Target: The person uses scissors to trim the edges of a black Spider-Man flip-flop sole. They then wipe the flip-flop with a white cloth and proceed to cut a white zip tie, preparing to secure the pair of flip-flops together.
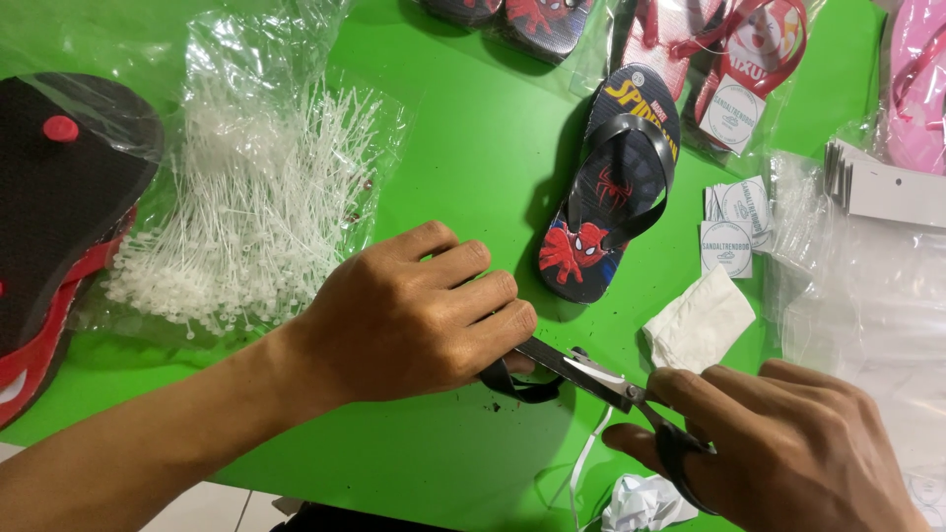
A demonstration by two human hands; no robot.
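At frame centre, the left hand [414, 315] is clenched on a black strap [517, 382]; the right hand [788, 443], lower right, grips scissors [591, 374] pointing up-left, blades meeting the strap.

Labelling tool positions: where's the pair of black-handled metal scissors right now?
In the head view, the black-handled metal scissors sit low and right of centre over the green table, handles in the right hand, blades reaching the left hand.

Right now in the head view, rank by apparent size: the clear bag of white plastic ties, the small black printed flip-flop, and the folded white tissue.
1. Clear bag of white plastic ties
2. Small black printed flip-flop
3. Folded white tissue
All lie on the green table at similar distance, so the order looks reliable.
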